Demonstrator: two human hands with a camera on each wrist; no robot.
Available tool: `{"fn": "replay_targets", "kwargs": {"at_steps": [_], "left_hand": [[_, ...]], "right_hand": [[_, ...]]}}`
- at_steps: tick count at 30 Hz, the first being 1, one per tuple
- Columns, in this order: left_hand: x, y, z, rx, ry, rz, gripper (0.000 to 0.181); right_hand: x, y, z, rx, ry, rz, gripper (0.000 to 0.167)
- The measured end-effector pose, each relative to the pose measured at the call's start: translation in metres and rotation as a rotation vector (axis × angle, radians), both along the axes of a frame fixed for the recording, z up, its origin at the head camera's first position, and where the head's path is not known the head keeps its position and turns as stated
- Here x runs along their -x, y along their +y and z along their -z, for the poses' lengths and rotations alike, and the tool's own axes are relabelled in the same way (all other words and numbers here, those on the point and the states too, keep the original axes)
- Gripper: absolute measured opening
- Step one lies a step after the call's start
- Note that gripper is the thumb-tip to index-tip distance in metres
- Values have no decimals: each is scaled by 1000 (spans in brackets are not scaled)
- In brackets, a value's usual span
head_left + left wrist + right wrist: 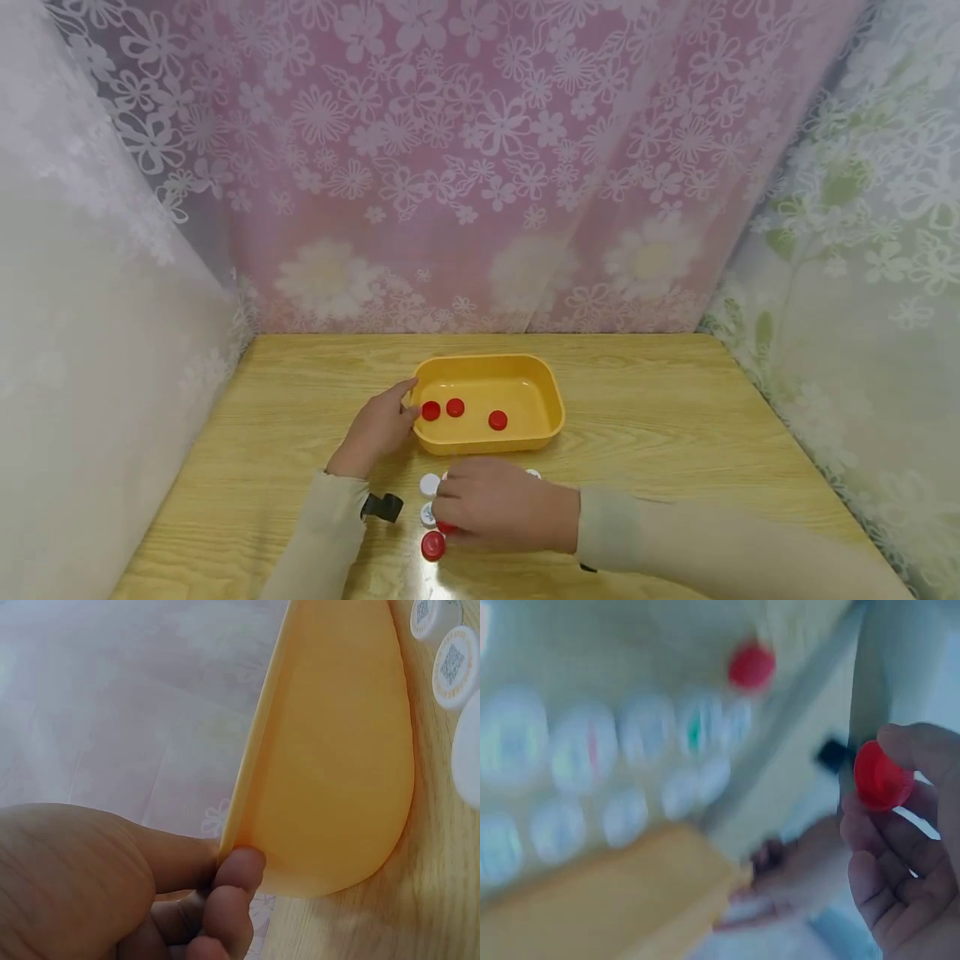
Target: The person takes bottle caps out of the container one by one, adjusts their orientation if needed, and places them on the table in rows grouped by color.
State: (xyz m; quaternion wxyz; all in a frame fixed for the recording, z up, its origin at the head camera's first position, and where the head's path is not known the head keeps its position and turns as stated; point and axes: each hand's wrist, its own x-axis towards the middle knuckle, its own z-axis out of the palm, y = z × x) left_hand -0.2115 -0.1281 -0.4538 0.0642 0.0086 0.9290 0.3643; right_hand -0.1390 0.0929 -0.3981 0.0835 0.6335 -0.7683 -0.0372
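A yellow plastic tub [483, 447] sits on the table with three red bottle caps [498, 420] inside. At its left end my left hand [378, 429] pinches the rim between thumb and fingers, as the left wrist view confirms. My right hand [506, 504] is in front of the tub, above the caps on the table. Between its thumb and fingers it holds a red bottle cap [883, 776], hollow side visible in the right wrist view. Another red cap [432, 546] lies on the table near that hand.
White bottle caps [430, 484] lie in rows in front of the tub, partly hidden by the right hand; several show blurred in the right wrist view. Floral curtains [480, 167] hang behind and beside the wooden table [660, 417].
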Motion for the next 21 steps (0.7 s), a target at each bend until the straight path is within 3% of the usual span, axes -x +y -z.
{"fn": "replay_targets", "kwargs": {"at_steps": [4, 10, 14, 21], "left_hand": [[-1, 0, 1, -3, -8, -10, 58], [0, 2, 1, 13, -26, -24, 58], [0, 2, 0, 19, -33, -22, 58], [0, 1, -2, 1, -48, -26, 58]], "right_hand": [[-22, 8, 25, -86, 0, -2, 9], [-33, 21, 61, -123, -17, 25, 13], [-36, 25, 72, -100, -44, 51, 14], [-35, 24, 75, -89, -72, 90, 4]]}}
